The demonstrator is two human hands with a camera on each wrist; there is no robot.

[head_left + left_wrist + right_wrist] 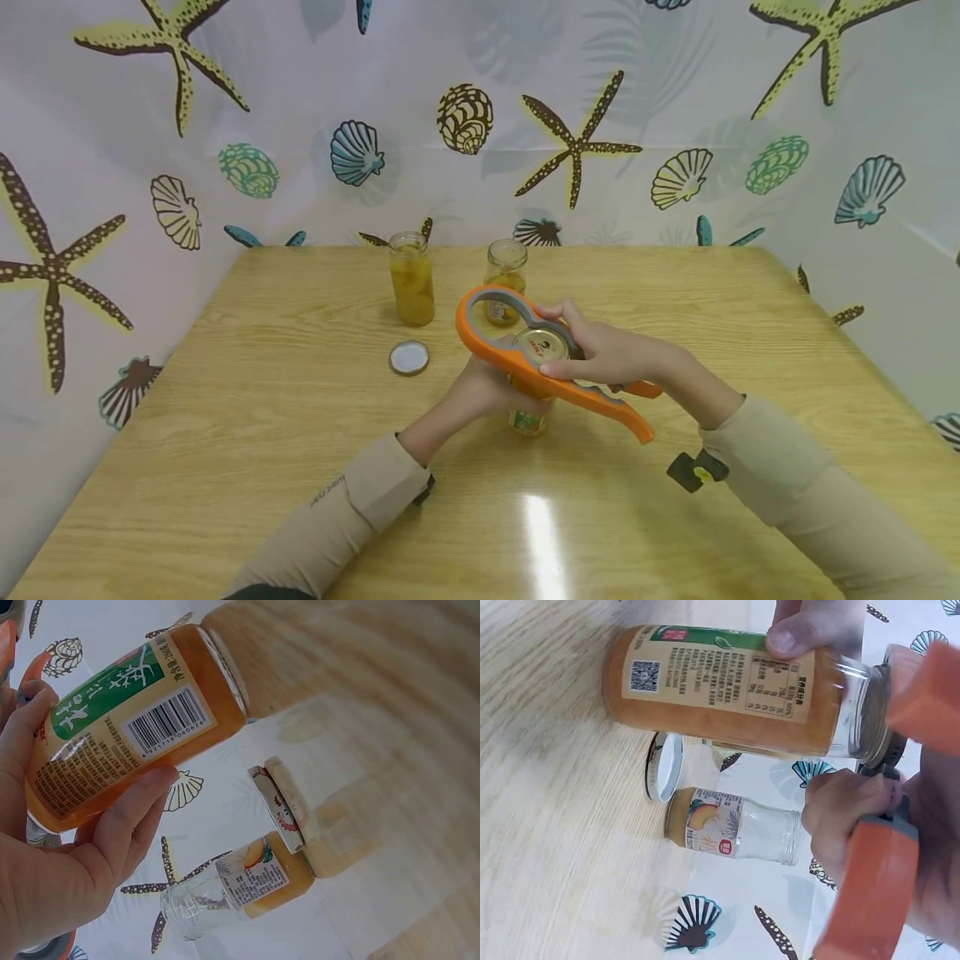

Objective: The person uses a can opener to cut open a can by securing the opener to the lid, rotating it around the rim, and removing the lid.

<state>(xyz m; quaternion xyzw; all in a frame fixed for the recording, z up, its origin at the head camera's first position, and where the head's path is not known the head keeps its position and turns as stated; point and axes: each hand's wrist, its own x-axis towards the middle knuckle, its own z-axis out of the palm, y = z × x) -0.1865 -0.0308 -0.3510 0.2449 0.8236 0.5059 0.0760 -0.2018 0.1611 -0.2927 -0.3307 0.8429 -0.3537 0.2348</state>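
Observation:
My left hand point(487, 387) wraps around a glass jar point(528, 421) of orange contents with a green and beige label. Its barcode faces the left wrist view, where the fingers lie along the jar point(124, 727). A gold metal lid point(543, 343) tops this jar. Around the lid sits an orange and grey jar opener point(487, 348), its large rounded loop pointing to the far left. My right hand point(611, 357) grips the opener near the lid, with the thumb on top; its handles stick out to the right. The hand hides part of the opener.
Behind the hands stand two jars without lids: a tall jar point(413, 287) of yellow fruit at left and a shorter, partly filled jar point(507, 255). One loose lid point(408, 357) lies white inside up on the wooden table point(300, 350). A shell-and-starfish patterned cloth point(420, 75) borders the table.

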